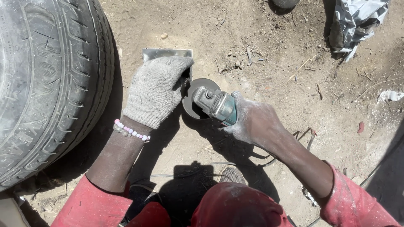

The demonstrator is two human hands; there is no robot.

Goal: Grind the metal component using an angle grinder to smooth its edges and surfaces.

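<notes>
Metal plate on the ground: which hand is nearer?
Left. The gloved left hand presses down on the metal plate, covering most of it. The bare right hand is off to the plate's right, wrapped around the grinder.

Left hand (156, 89) in grey knit glove, centre frame, pressed flat on small metal plate (166, 53) lying on dirt ground (269, 50). Right hand (256, 122), bare and dusty, grips teal angle grinder (212, 103), disc beside plate edge. Tyre (46, 80) fills left. Crumpled silver sheet (357, 21) upper right.
</notes>
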